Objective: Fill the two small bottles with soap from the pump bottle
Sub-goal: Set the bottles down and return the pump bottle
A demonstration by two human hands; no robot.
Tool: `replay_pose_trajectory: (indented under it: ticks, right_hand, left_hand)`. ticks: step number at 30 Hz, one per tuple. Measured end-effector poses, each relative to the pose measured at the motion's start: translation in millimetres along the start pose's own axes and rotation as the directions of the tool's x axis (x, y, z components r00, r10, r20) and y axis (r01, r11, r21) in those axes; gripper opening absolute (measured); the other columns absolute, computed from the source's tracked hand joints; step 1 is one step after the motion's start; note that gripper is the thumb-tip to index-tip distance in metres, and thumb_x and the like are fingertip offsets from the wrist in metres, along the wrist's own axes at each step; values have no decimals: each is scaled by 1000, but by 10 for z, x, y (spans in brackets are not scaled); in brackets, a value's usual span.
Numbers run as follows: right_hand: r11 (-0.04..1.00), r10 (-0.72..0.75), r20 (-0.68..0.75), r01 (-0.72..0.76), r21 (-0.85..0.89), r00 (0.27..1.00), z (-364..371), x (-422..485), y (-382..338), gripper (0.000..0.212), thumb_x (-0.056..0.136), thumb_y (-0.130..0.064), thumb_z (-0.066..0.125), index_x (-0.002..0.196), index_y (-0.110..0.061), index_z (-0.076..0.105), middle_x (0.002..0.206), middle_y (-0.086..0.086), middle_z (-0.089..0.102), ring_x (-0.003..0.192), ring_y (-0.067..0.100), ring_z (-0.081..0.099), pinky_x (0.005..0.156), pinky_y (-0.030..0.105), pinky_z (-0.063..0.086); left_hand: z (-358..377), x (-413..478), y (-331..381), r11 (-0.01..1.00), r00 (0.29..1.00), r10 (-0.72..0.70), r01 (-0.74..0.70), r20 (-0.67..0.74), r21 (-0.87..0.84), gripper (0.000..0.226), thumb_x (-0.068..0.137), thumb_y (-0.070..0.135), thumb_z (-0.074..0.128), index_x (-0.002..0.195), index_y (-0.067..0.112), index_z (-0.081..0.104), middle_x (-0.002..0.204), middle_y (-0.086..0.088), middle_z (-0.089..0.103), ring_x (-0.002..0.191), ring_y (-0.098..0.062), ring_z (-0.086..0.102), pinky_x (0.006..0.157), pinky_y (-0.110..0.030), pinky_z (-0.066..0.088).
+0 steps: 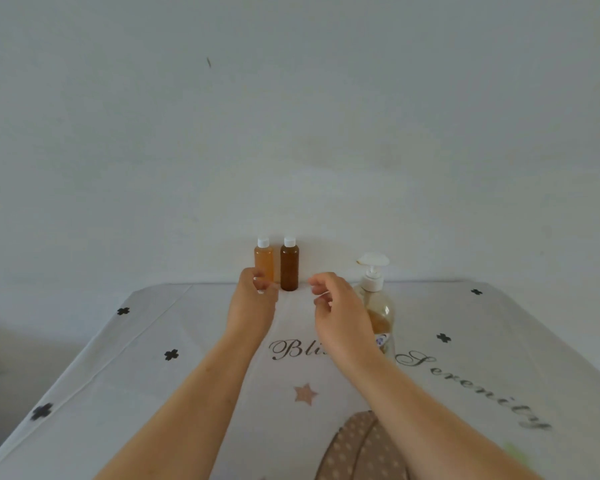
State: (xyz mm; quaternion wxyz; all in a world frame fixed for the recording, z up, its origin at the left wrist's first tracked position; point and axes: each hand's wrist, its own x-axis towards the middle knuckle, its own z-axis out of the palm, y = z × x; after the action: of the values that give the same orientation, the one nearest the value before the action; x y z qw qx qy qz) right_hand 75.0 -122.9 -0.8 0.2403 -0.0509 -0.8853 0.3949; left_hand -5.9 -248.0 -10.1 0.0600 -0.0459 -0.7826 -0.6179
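Both arms reach out over the table, which has a white cloth with black crosses and curly writing. The left hand is at the foot of the light orange bottle. Its fingers are bent and seem to touch the bottle, but I cannot tell if they hold it. The right hand hangs in the air with its fingers loosely bent, holding nothing. The dark brown bottle stands just beside the light one, at the back by the wall. Both have white caps on. The pump bottle stands upright to the right, partly behind the right hand.
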Motion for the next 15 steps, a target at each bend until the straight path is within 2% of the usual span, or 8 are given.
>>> replay_pose_trajectory:
  ticks: [3,4,6,9,11,15]
  right_hand:
    - [996,-76,-156,68,-55,985,-320,-233,156,25,97,-3,51,104,-27,56,101,-16,53,90,2,55,73,18,45]
    - [995,-72,-198,56,-83,978,-411,-275,227,22,96,-5,54,104,-25,54,103,-13,53,91,5,55,72,22,47]
    - [992,6,-228,-34,-120,974,-577,-331,391,27,95,-9,59,115,-23,49,114,-8,50,99,9,53,69,21,46]
    - [966,191,-118,-208,-151,974,-721,-366,621,54,96,-24,65,142,-23,37,136,-2,44,118,14,51,80,24,43]
    - [957,253,-15,-252,-145,967,-732,-354,710,67,95,-27,68,150,-24,31,143,1,44,124,16,52,86,26,42]
    - [972,233,88,-230,-45,968,-644,-264,810,59,95,-24,69,145,-23,39,130,-3,59,106,11,62,81,23,51]
  left_hand:
    - [148,-281,68,1000,997,19,-19,70,-3,28,96,17,54,123,21,48,105,6,59,88,-22,68,81,-47,58]
    - [201,-355,81,1000,995,19,-20,95,7,29,96,18,54,124,22,48,107,6,60,88,-22,68,80,-45,59]
    - [311,-498,102,999,989,2,-8,151,36,29,96,22,56,123,25,48,112,6,59,89,-21,67,79,-40,59]
    - [474,-662,81,997,971,-3,-17,239,80,33,95,27,58,127,26,49,121,8,57,100,-16,63,89,-37,54]
    - [563,-731,58,992,956,4,-41,293,119,38,96,31,58,132,24,48,124,7,55,105,-13,61,87,-29,51]
    - [695,-763,19,995,956,9,-39,292,96,43,95,32,60,135,23,46,127,4,57,102,-10,61,76,-20,48]
